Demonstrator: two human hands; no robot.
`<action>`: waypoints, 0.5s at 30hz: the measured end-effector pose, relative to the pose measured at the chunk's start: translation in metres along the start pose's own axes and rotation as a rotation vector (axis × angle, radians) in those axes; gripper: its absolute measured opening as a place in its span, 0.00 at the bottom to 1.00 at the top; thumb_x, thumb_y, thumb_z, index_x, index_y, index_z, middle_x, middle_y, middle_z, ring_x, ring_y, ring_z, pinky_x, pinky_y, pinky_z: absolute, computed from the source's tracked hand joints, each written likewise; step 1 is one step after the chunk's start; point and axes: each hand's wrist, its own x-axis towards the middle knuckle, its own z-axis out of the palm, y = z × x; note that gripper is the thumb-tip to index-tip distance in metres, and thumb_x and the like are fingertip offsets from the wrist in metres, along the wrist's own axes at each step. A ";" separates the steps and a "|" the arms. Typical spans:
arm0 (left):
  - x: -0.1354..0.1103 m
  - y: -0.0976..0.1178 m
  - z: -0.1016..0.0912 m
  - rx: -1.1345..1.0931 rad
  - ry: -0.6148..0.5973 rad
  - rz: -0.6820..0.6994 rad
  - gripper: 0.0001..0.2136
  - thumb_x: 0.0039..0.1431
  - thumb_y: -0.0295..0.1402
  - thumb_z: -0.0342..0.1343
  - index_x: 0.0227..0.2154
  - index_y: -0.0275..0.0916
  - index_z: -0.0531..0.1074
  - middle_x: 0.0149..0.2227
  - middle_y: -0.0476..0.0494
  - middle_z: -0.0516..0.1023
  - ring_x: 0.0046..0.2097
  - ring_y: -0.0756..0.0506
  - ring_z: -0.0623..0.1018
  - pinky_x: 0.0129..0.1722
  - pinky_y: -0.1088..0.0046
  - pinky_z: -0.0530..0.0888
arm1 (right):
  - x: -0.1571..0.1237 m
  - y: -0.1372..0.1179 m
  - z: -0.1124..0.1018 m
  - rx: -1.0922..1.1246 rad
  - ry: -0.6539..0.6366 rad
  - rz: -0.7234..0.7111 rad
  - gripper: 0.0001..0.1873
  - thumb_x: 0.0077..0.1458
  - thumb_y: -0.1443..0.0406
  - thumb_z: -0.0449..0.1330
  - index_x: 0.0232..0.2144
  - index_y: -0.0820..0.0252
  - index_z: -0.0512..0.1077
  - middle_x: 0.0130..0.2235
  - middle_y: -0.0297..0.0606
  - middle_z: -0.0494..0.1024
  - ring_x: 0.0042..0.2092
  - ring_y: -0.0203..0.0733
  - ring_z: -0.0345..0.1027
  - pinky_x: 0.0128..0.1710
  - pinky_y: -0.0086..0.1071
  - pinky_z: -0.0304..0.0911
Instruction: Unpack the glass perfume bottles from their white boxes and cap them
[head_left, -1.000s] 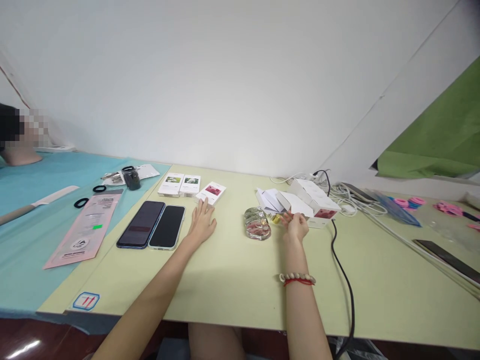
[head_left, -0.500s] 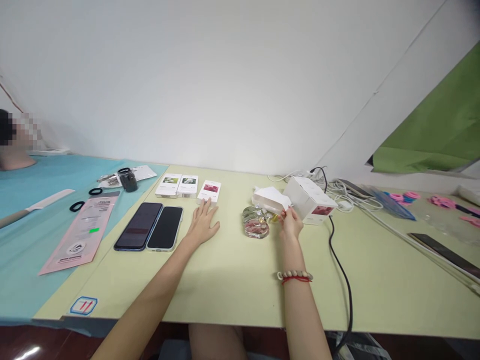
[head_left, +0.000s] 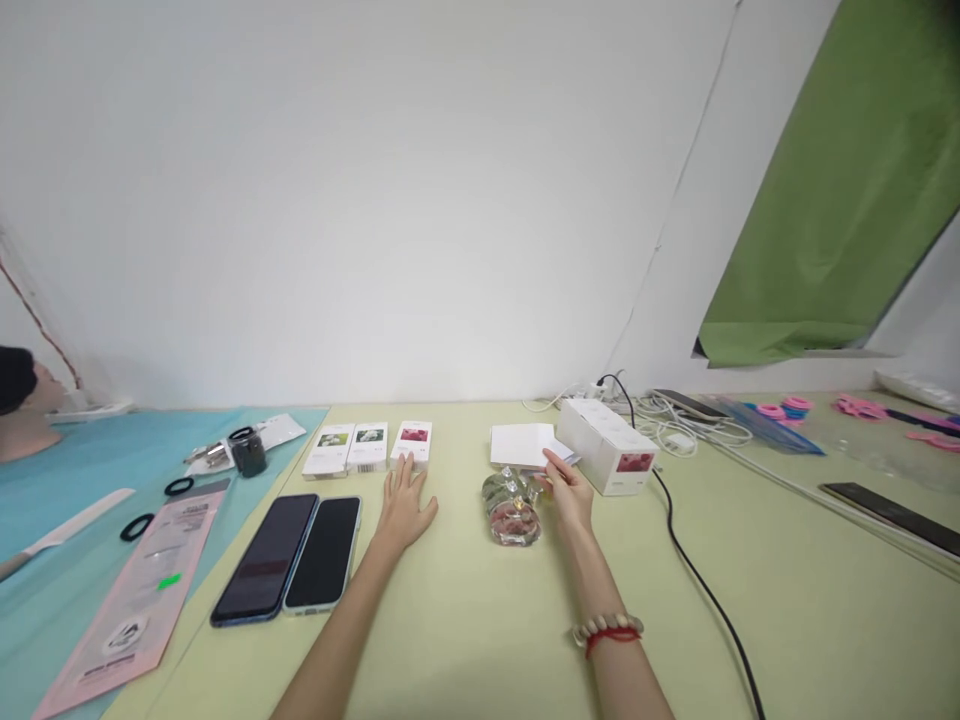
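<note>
My left hand (head_left: 407, 510) lies with fingers spread, its fingertips on the near edge of a small white box with a red flower picture (head_left: 412, 440). Two similar boxes, one with a white flower picture (head_left: 368, 447) and one with a green-and-white picture (head_left: 329, 451), lie to its left. My right hand (head_left: 568, 490) pinches the right end of a plain white box (head_left: 520, 445), near its flap. Just in front of that box is a clear-wrapped packet with green and dark-red contents (head_left: 510, 508). A larger white carton (head_left: 606, 446) stands to the right of my right hand.
Two phones (head_left: 292, 555) lie side by side at the left. Beyond them are a pink packet (head_left: 139, 590), a dark jar (head_left: 248, 453), black rings (head_left: 137, 527) and a mannequin head (head_left: 26, 405). A black cable (head_left: 697, 570) and white cords (head_left: 675, 425) run along the right, with pink loops (head_left: 860, 406).
The view has tipped upward. The plain white box, tilted before, now lies flatter, and my right hand still pinches its right end. My left hand stays at the red-flower box.
</note>
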 end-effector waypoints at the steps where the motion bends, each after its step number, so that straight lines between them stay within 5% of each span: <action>1: 0.003 -0.001 0.001 0.000 0.025 -0.015 0.20 0.53 0.36 0.47 0.49 0.39 0.65 0.62 0.40 0.44 0.63 0.40 0.43 0.58 0.54 0.48 | 0.001 0.000 0.000 0.025 -0.015 -0.017 0.26 0.34 0.61 0.64 0.40 0.65 0.73 0.38 0.39 0.74 0.34 0.35 0.68 0.35 0.25 0.69; 8: 0.008 -0.009 0.010 0.017 0.063 -0.020 0.23 0.53 0.39 0.47 0.52 0.40 0.63 0.61 0.39 0.50 0.63 0.39 0.46 0.58 0.53 0.45 | 0.010 0.005 -0.006 0.191 0.039 -0.019 0.32 0.34 0.62 0.65 0.45 0.67 0.68 0.47 0.44 0.69 0.45 0.42 0.67 0.43 0.27 0.67; 15: 0.006 -0.007 0.012 0.084 0.094 -0.027 0.24 0.52 0.39 0.48 0.53 0.40 0.62 0.59 0.39 0.55 0.61 0.39 0.51 0.59 0.54 0.46 | 0.010 0.005 -0.010 -0.242 0.003 0.059 0.36 0.38 0.58 0.62 0.51 0.64 0.63 0.45 0.45 0.71 0.34 0.41 0.71 0.34 0.31 0.67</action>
